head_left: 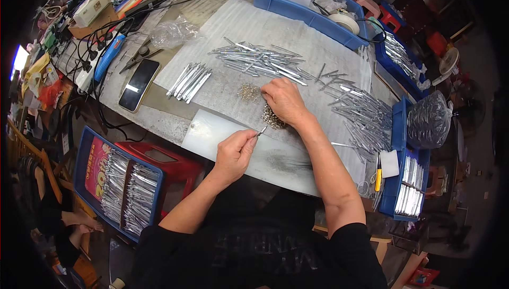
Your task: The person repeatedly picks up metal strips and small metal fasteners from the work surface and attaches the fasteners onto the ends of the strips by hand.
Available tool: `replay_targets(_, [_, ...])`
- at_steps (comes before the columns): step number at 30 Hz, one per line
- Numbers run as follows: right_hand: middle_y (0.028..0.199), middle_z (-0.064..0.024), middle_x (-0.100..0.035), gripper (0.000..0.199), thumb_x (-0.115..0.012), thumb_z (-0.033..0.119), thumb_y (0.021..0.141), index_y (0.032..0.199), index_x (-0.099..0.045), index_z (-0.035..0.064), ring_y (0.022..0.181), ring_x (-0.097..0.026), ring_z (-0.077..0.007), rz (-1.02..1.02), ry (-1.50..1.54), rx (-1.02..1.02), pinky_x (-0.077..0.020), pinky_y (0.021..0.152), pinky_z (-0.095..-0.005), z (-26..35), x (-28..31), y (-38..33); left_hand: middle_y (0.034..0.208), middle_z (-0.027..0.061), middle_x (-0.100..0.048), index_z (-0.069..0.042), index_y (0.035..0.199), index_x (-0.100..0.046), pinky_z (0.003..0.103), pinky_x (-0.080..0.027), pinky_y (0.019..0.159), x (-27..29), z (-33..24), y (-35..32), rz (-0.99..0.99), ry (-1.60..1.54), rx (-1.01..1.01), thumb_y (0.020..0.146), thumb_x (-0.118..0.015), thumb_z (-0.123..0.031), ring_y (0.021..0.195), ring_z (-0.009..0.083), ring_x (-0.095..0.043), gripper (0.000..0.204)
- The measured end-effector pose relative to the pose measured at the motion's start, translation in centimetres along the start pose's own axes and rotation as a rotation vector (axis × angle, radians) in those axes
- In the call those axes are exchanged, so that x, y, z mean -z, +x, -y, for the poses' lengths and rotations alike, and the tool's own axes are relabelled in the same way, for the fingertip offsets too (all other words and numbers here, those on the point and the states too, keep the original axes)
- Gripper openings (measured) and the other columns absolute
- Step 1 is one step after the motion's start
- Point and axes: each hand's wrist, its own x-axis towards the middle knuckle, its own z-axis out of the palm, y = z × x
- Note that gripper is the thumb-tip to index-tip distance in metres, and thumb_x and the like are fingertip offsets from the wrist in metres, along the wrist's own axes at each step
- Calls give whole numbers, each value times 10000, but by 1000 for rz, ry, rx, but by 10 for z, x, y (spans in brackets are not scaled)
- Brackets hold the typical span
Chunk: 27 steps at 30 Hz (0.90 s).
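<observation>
Your left hand [234, 151] pinched a thin metal rod [261, 131] above the table's near edge — its long axis ran up-right, toward your right hand [284, 101]. That hand's fingers closed on small parts [273, 119] — rod piles [260, 61] lay beyond.

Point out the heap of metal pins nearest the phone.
The small tidy bundle of pins, just right of the black phone; the other heaps lie farther right.
</observation>
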Motion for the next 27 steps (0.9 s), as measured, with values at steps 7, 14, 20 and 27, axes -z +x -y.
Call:
replay_targets(7, [780,-82,-562,128,-513,148,732,767,-610,74,840,-513,-245,190,-7,17,-381,702,-396,0,8,1,672,72,-547,35,853,-556,231,-415,540,-2,2,0,-39,22,-61,798,-524,-25,585,132,-517,87])
replay_targets(14, [716,-105,-569,126,-517,142,714,709,-596,43,763,-543,-280,138,35,11,-393,675,-408,-11,7,5,664,71,-539,35,849,-553,233,-411,534,-2,2,1,-35,19,-65,799,-524,-25,579,131,-507,84])
replay_targets(20, [701,-100,-566,112,-531,138,701,676,-585,44,742,-544,-264,186,-14,49,-396,665,-401,-1,10,4,661,70,-536,33,846,-553,233,-406,528,-1,1,1,-32,25,-56,799,-523,-26,573,129,-498,81])
replay_targets(27, [710,-101,-543,65,-526,89,693,665,-555,39,740,-523,-271,195,-165,117,-387,688,-393,2,0,5,668,73,-541,33,849,-555,235,-410,529,-1,1,1,-31,33,-61,798,-524,-28,575,132,-505,85])
